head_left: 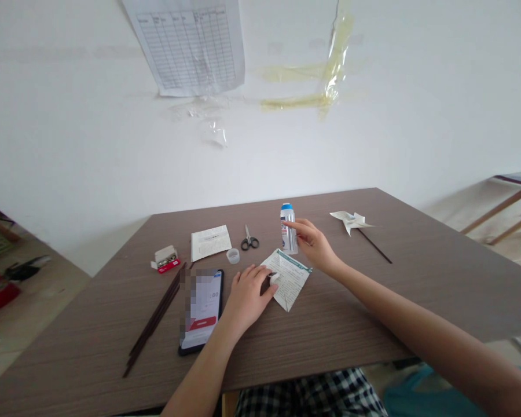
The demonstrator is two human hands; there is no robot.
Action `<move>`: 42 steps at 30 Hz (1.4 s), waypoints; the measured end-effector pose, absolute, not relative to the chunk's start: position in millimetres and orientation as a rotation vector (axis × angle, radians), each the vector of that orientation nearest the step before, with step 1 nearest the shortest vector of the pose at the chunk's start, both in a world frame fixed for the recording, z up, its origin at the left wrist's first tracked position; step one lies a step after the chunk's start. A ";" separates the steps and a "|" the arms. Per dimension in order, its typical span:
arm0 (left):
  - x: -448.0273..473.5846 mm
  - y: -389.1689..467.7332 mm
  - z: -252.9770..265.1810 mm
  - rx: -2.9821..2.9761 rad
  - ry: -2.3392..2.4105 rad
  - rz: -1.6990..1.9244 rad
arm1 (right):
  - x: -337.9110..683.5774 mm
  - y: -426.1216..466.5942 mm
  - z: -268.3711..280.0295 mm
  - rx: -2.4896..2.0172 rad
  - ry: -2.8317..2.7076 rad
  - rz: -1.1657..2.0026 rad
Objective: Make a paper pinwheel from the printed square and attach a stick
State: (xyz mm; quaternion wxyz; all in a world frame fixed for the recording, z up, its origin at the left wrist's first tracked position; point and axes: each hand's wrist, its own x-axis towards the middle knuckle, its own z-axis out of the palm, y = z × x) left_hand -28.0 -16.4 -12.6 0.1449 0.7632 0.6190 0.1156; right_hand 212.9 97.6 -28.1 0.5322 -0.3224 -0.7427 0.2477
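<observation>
An upright white glue bottle [289,240] with a blue top stands near the middle of the table. My right hand [315,243] is at its right side, with the index finger across the front and the other fingers curled against it. A folded square of printed paper [293,284] with crease lines and a green edge lies just below the bottle. My left hand [249,295] pins its left corner, thumb and index finger closing around a small raised white bit with a dark spot, too small to make out.
Left of my hands lie a phone [204,313], dark sticks [156,318], a red pin box [167,259], and a stack of printed paper [211,241]. Scissors [249,241] and a clear cap [233,255] are behind. A paper pinwheel [351,221] lies at right; the wall [260,168] rises behind.
</observation>
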 end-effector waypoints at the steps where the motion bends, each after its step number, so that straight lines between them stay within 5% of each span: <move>1: -28.1 -16.4 -12.1 2.194 1.784 0.329 | 212.3 103.4 -26.6 -0.795 -1.786 0.577; 42: -35.2 -13.6 -10.8 2.194 1.781 0.302 | 126.7 196.9 -29.0 -1.116 -2.172 0.336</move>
